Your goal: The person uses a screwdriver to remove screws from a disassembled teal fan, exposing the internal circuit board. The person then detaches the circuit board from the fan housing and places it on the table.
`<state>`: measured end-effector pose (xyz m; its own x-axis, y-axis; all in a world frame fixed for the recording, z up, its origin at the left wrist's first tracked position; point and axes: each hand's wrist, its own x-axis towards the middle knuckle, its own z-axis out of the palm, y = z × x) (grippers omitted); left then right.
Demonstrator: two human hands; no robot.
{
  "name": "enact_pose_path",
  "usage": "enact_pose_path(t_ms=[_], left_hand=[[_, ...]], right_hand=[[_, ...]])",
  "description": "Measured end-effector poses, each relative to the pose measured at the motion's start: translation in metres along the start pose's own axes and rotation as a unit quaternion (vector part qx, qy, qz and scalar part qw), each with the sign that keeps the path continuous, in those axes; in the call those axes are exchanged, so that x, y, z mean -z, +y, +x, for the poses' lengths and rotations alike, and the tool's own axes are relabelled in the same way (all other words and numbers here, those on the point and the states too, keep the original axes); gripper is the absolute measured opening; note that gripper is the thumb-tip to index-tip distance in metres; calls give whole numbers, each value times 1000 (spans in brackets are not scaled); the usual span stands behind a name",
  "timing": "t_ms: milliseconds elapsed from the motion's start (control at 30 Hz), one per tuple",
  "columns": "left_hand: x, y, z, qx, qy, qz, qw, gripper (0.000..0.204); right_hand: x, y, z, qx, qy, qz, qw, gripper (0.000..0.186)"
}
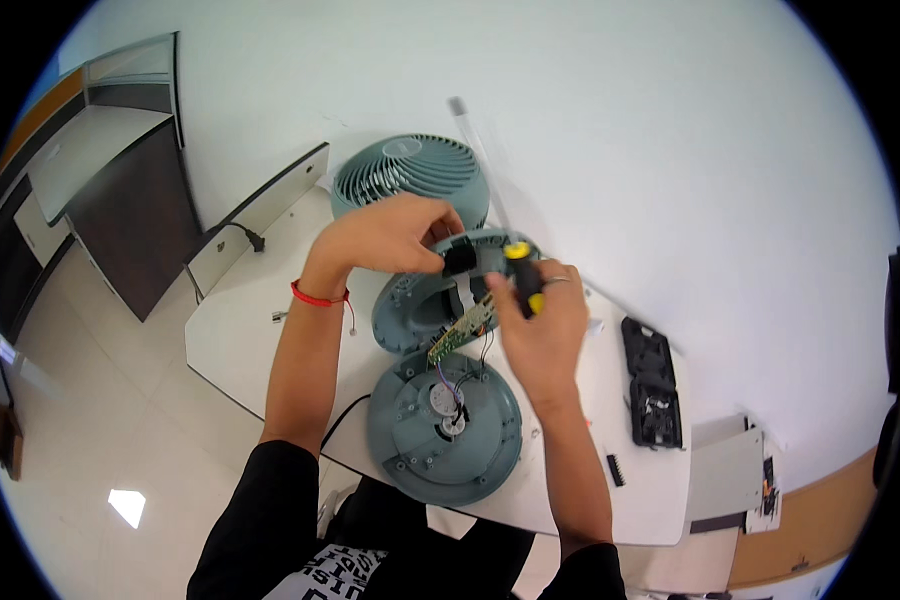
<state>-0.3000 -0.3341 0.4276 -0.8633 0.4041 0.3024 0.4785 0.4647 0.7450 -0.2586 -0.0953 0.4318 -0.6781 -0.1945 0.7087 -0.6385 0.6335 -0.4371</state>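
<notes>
My right hand (542,330) is closed around a screwdriver (522,272) with a black and yellow handle. The screwdriver's tip is hidden. My left hand (398,235) grips the upper rim of a grey-green fan housing (400,305), its thumb beside a black part (459,257). This housing stands tilted open. A green circuit board (460,332) lies slantwise between the housing and a round fan base (440,450). Thin wires run from the board to a silver motor (447,399) in the base, which sits nearest my body.
A fan head with a spiral grille (410,170) stands behind my left hand, against the wall. On the white table (240,335), an open black tool case (654,385) and a black bit strip (615,470) lie to the right. A power plug (254,240) rests at the left edge.
</notes>
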Motion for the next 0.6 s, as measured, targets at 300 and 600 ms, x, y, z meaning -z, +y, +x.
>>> enact_pose_path(t_ms=[300,600], left_hand=[[5,-5,-14,27,-44,5,999,60],[9,-7,-18,31,-43,-17,998,62]], right_hand=[[-42,-9,5,79,-50,-142,985,34],[-72,-6,-8,4,-22,-128,991,31]])
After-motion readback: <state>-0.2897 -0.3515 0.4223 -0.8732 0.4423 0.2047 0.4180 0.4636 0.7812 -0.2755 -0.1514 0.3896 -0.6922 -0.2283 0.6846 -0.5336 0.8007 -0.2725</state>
